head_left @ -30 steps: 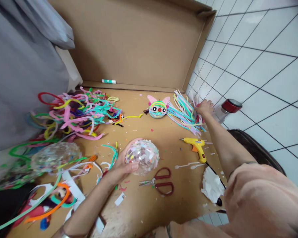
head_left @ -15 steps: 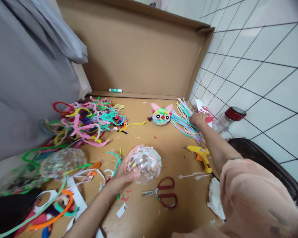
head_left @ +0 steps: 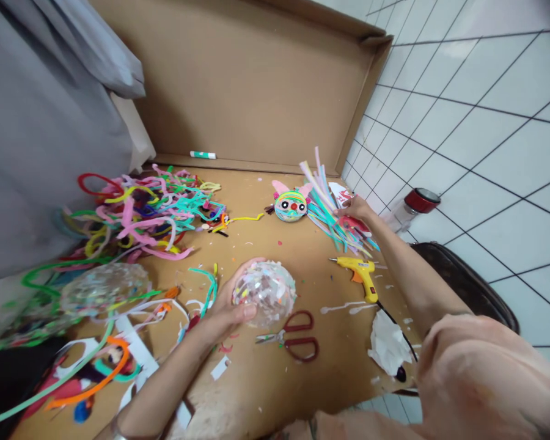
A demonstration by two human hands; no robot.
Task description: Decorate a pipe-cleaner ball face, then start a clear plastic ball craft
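My left hand [head_left: 229, 307] is wrapped round the left side of a clear, dome-like plastic piece [head_left: 272, 290] speckled with coloured bits, its thumb across the front. Farther off on the right, my right hand [head_left: 358, 211] pinches some pastel pipe cleaners [head_left: 319, 183], whose ends stick up and to the left. More pipe cleaners [head_left: 337, 235] lie beneath it. Beside them rests a round, striped animal face [head_left: 291, 206] with pink ears. Red-handled scissors [head_left: 296, 336] lie open just below the dome, and a yellow glue gun [head_left: 360, 272] lies to its right.
A tangled heap of pipe cleaners [head_left: 146, 211] covers the back left. Another clear plastic piece [head_left: 107, 287] lies nearer on the left. A tall cardboard panel [head_left: 238, 85] closes off the back. At right are a red-lidded bottle [head_left: 415, 205], a dark bag [head_left: 467, 281] and crumpled paper [head_left: 389, 342].
Some pipe cleaners are now raised and tilted in my right hand, which was lying on the bundle before. My left hand still holds the dome. The whole view has shifted slightly.
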